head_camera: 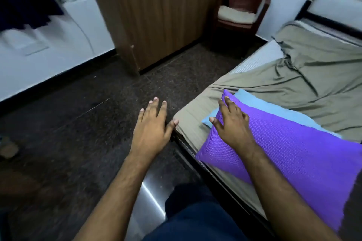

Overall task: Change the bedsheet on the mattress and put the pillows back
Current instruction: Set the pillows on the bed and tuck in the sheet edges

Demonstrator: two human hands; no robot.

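A purple pillow (290, 154) lies at the near corner of the bed, on top of a light blue pillow (278, 110). Both rest on a wrinkled olive-green bedsheet (293, 82) that covers most of the mattress. A strip of bare grey mattress (260, 57) shows at the far left side. My right hand (231, 123) lies flat on the purple pillow with straight fingers. My left hand (154, 121) hovers over the floor beside the bed corner, fingers spread, thumb close to the sheet's edge.
A black metal headboard (331, 2) stands at the far right against the wall. A wooden wardrobe (156, 15) faces the bed across a dark stone floor (78, 123). A chair with a white cushion (237, 14) sits in the far corner. Dark clothing (25, 0) hangs at upper left.
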